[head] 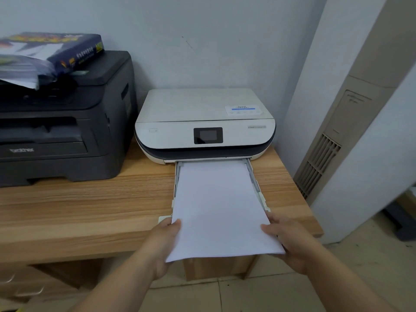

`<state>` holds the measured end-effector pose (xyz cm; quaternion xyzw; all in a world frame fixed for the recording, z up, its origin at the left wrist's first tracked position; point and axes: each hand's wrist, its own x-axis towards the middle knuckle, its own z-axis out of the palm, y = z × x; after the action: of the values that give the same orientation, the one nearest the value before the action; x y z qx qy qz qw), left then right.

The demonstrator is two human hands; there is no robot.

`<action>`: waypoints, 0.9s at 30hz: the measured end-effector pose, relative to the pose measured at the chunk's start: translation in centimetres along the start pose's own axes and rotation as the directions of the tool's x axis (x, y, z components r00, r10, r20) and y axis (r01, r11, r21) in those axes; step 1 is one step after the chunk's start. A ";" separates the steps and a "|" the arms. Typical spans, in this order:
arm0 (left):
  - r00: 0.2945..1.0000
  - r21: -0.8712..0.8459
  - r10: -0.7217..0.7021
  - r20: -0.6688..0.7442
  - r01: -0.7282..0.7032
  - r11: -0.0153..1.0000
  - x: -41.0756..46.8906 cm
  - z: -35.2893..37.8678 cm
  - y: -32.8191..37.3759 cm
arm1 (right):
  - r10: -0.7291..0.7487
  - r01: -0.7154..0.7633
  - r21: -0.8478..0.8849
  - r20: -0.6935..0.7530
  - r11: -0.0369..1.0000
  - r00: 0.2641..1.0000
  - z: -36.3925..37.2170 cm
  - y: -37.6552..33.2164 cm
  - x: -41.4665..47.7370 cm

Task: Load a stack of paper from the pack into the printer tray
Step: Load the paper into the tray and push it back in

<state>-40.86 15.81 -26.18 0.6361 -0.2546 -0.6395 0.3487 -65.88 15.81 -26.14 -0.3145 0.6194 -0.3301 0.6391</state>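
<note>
Head view, first speaker: what do the hands have, closest in?

Second speaker: the left hand (pixel 164 242) pinches the near left corner of the white rectangular stack of paper (pixel 218 206), thumb on top, the other fingers hidden beneath; the right hand (pixel 290 242) grasps the near right corner the same way; neither looks nearer the work than the other.

First speaker: and which way does the stack lie from them?

Second speaker: straight ahead; its long axis runs away from the person toward the white flat-topped inkjet printer (pixel 204 122); the far end lies in the pale plastic pull-out tray (pixel 255 183); the near end hangs in the air past the front edge of the light wooden table (pixel 90 199); I judge the coming move to be a level push along that axis.

First speaker: room to do it?

Second speaker: tight sideways; the right rail shows just beside the sheets; the left edge rides over the left rail near the hands, so the stack may sit slightly askew and could catch; whether its front has met the stop is hidden under the printer; farther left, well apart, a black boxy laser printer (pixel 63 131) carries the dark blue paper pack (pixel 74 50) on top.
</note>
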 end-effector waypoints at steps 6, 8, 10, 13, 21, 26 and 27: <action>0.995 0.018 0.096 -0.017 -0.095 0.995 -0.3 0.0 0.6 | -0.044 0.041 -0.027 -0.112 0.999 0.993 0.6 -0.3 1.1; 0.964 0.170 0.240 -0.113 -0.219 0.961 -0.3 -0.2 0.3 | -0.049 0.046 -0.028 -0.126 0.999 0.991 0.8 -0.3 1.4; 0.842 0.499 0.507 -0.187 -0.363 0.787 -0.4 -0.9 -0.4 | -0.047 0.049 0.019 -0.128 0.999 0.991 1.0 -0.4 1.7; 0.722 0.828 0.690 0.058 -0.421 0.371 0.3 -2.7 -2.2 | -0.028 0.039 0.079 -0.134 0.996 0.991 1.1 -0.2 1.9; 0.789 0.949 0.563 0.245 -0.314 0.027 1.5 -4.3 -3.5 | -0.007 0.027 0.117 -0.166 0.993 0.986 1.3 -0.1 2.8; 0.763 0.946 0.582 0.280 -0.321 -0.035 1.7 -5.2 -3.5 | -0.008 0.024 0.084 -0.187 0.996 0.982 1.7 -0.9 4.1; 0.767 0.947 0.574 0.287 -0.317 -0.050 1.7 -5.3 -3.6 | -0.013 0.026 0.063 -0.187 0.998 0.982 1.7 -1.1 4.4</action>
<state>-35.96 17.41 -30.34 0.6396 -0.7605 -0.0943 0.0608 -64.17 11.61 -27.77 -0.2673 0.6624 -0.3843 0.5848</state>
